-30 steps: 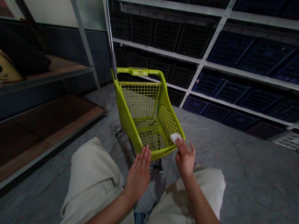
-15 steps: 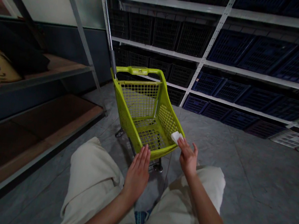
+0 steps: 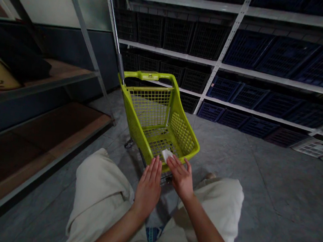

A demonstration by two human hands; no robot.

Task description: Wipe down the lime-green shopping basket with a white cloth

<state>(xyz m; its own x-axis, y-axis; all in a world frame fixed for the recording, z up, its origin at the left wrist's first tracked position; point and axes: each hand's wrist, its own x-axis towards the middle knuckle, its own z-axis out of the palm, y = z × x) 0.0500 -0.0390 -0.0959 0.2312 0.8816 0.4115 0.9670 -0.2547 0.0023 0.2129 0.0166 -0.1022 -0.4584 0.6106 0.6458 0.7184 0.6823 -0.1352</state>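
Lime-green plastic shopping cart with lattice walls (image 3: 135, 119) stands on the grey floor (image 3: 228, 153) ahead of the person's cream-trousered knees (image 3: 98, 184), front rim nearest the hands. Right hand (image 3: 182, 179): fingers slightly bent, keeping hold of a small white folded wipe (image 3: 166, 154) at the cart's front rim; thumb hidden. Left hand (image 3: 149, 187): flat, fingers extended and together, fingertips at the rim's front left corner, just beside the right fingertips; no object visible in it. White metal racking (image 3: 226, 42) behind the cart carries black plastic crates (image 3: 177, 35) and dark-blue plastic crates (image 3: 287, 58).
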